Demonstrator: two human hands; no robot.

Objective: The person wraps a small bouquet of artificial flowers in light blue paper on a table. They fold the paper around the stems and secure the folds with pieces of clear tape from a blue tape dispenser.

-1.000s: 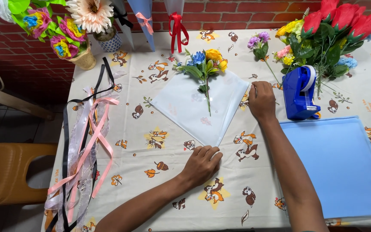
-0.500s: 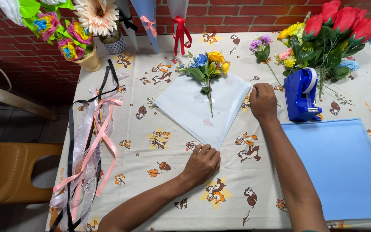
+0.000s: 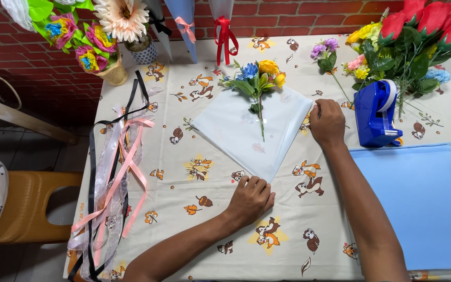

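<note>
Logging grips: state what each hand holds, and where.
Left hand presses the wrapping paper at its bottom corner; right hand pinches its right corner.

Both hands [image 3: 288,162] flat, palms down

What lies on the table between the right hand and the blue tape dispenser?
Head view: only bare printed tablecloth between the right hand and the blue tape dispenser, crossed by a thin flower stem.
</note>
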